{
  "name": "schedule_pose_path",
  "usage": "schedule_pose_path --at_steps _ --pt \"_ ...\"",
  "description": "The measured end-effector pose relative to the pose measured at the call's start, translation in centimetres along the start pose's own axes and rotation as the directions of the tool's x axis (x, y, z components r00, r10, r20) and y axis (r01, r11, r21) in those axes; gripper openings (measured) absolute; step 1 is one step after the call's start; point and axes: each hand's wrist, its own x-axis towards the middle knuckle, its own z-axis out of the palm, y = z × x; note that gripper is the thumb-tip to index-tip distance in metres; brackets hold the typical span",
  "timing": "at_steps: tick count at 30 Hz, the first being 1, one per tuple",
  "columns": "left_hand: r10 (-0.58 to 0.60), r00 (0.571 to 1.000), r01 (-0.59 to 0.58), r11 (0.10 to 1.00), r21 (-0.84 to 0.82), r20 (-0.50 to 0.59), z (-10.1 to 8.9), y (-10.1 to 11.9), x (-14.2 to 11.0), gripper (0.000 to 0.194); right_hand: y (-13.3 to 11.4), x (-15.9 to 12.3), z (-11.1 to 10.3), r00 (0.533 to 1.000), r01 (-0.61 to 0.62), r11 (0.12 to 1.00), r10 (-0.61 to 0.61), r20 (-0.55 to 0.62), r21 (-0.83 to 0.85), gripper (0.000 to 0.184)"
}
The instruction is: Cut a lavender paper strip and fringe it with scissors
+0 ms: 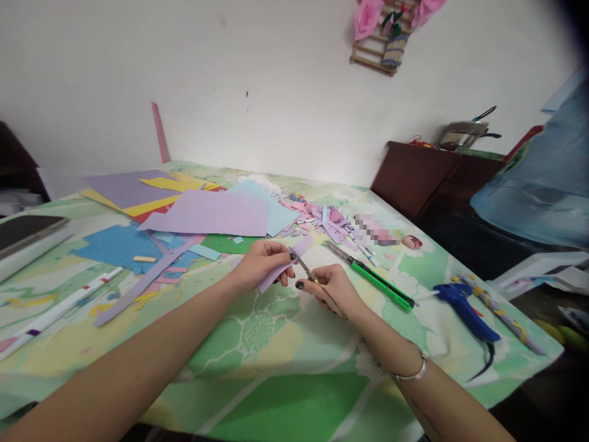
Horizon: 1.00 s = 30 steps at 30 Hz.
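Between the thumb and fingers of my left hand (262, 265) is a small strip of lilac paper (304, 245), its lower end hanging below the fingers. My right hand (335, 287) grips a pair of scissors (311, 276), whose blades point up and left at the strip beside my left thumb. Whether the blades touch the paper, I cannot tell. To the right of the scissors lies a green utility knife (381, 283). A large lilac sheet (211, 213) rests behind my left hand, and a long lilac strip (138, 293) lies left of it.
Paper scraps (329, 221) are heaped behind my hands. A blue glue gun (467, 312) lies at the right beside a twisted stick (499, 313). Blue felt-like sheets (108, 247), a white marker (59, 314) and a phone (30, 232) are on the left. A water jug (536, 172) stands far right.
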Motion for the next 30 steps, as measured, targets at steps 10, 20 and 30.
schedule_pose_path --at_steps 10,20,30 --pt "0.003 1.0 -0.003 1.0 0.004 0.006 -0.08 0.06 -0.03 0.018 0.09 0.06 0.02 1.0 -0.008 1.0 0.008 -0.002 0.022 0.05" --pt "0.041 0.999 -0.04 0.999 0.029 -0.013 0.04 0.12 0.01 0.018 -0.25 -0.09 -0.05 0.999 -0.046 0.987 0.045 0.011 0.154 0.044" --pt "0.056 0.998 -0.056 0.998 0.034 -0.019 -0.06 0.18 -0.01 0.018 -0.13 -0.17 -0.08 0.998 -0.044 0.971 0.031 0.061 0.233 0.039"
